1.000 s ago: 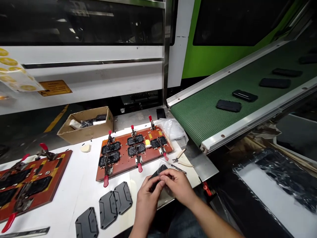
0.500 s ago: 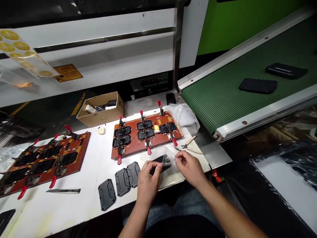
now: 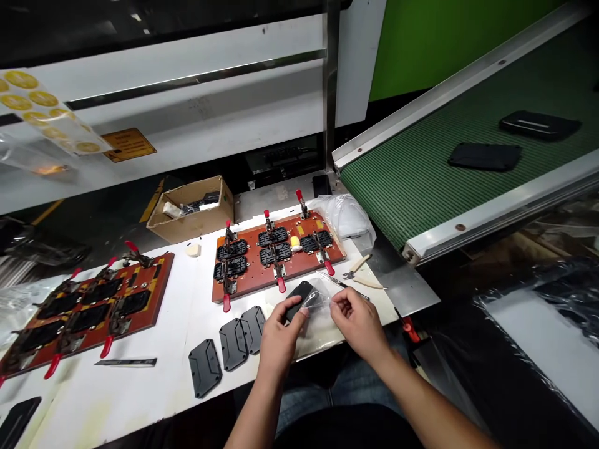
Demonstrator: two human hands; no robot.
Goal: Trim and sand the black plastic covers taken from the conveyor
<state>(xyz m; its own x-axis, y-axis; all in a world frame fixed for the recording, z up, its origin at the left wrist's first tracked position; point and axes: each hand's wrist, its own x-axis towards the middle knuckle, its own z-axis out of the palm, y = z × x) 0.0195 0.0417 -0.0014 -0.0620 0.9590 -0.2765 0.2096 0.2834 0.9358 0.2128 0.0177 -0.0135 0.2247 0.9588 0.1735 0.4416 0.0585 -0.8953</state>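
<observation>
Pinching a flat black rectangular plastic panel (image 3: 302, 290) between the thumb and fingers of the left hand (image 3: 278, 340), over the front part of a white tabletop (image 3: 180, 330); cannot tell whether touching the surface beneath. Holding the right hand (image 3: 359, 321) just beside it, with thumb and fingertips drawn close together at the edge of a loose clear plastic film (image 3: 320, 300) at the panel's right end; cannot tell whether pinching that film or only touching it. Working with three dark grey plastic panels (image 3: 233, 344) in a row just left of the left hand, and with a reddish-brown board with red-handled metal clamps (image 3: 253, 268) beyond both hands. Near, beyond the right hand, cream-handled cutters (image 3: 367, 284) and a slim dark tool (image 3: 333, 278). Farther off to the right, a ribbed green conveyor belt (image 3: 402, 193).
</observation>
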